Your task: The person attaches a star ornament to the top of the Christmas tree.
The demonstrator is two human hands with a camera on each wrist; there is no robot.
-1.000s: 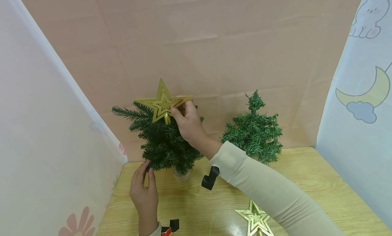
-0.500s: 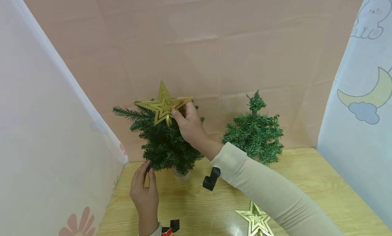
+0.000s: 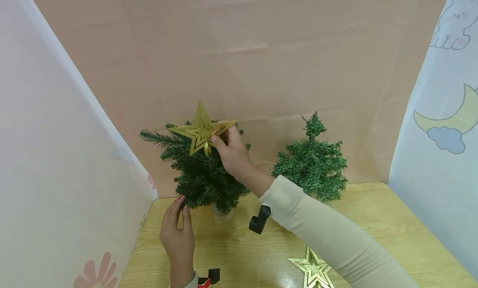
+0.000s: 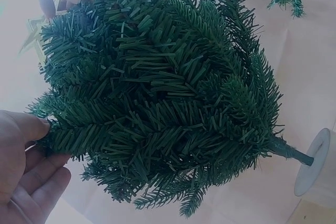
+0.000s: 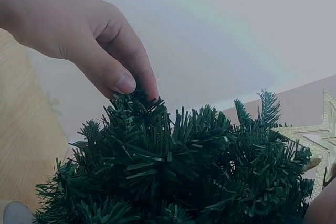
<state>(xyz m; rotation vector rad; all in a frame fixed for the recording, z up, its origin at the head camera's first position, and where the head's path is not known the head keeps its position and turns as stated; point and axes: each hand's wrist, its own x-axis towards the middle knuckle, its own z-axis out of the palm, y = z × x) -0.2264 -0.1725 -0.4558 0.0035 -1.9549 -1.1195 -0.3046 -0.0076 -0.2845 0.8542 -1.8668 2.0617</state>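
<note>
Fingers of the left hand pinch a low branch tip of a small green tree, thumb and fingertips closed on the needles, as the wrist views confirm. Near the front edge of the wooden counter, a second gold star lies flat beside the cream sleeve. Farther back, the right hand holds a gold star at the tree's top, its fingers clamped on the star's right arm, the star upright with its stem down among the topmost needles. The tree stands in a pale round base at the counter's rear left. A second, smaller tree stands well apart to its right, against the pink backdrop.
</note>
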